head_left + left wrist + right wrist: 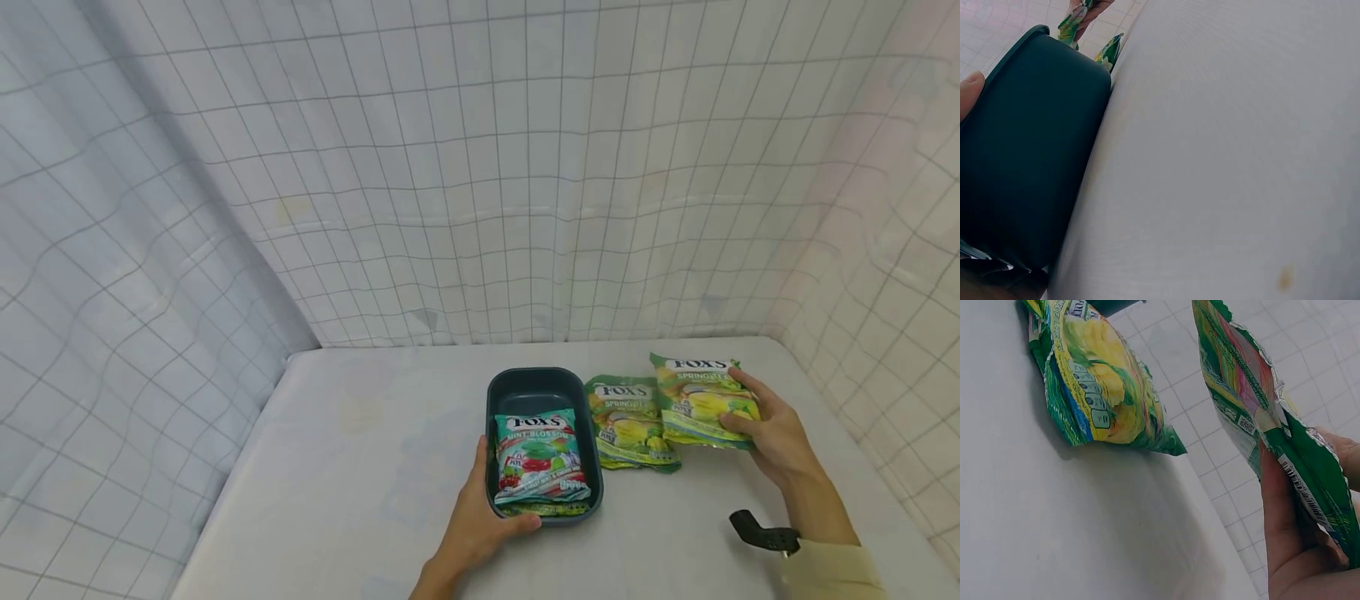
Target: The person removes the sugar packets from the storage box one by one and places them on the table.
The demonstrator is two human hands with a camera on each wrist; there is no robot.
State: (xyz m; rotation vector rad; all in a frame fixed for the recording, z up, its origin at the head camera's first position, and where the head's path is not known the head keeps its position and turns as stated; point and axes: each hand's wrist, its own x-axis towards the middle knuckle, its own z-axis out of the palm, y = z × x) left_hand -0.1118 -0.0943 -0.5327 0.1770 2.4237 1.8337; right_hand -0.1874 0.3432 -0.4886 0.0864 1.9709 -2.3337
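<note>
A dark teal tub (534,382) stands on the white table, and my left hand (472,517) holds its near left corner, fingers along the side and thumb at the front. Inside the tub, a Fox's Mint Blossom candy bag (540,458) lies on top of another green bag (551,508), mostly hidden. My right hand (772,429) pinches a yellow-green Fox's Spring Tea candy bag (693,400) by its right side, its back showing in the right wrist view. A matching candy bag (626,425) lies between the tub and the held bag, partly overlapped in the head view.
The white table (360,433) stretches left of the tub. White grid-patterned cloth (525,208) hangs behind the table and on both sides. A black strap (765,532) sticks out from the right wrist by a pale sleeve (832,571).
</note>
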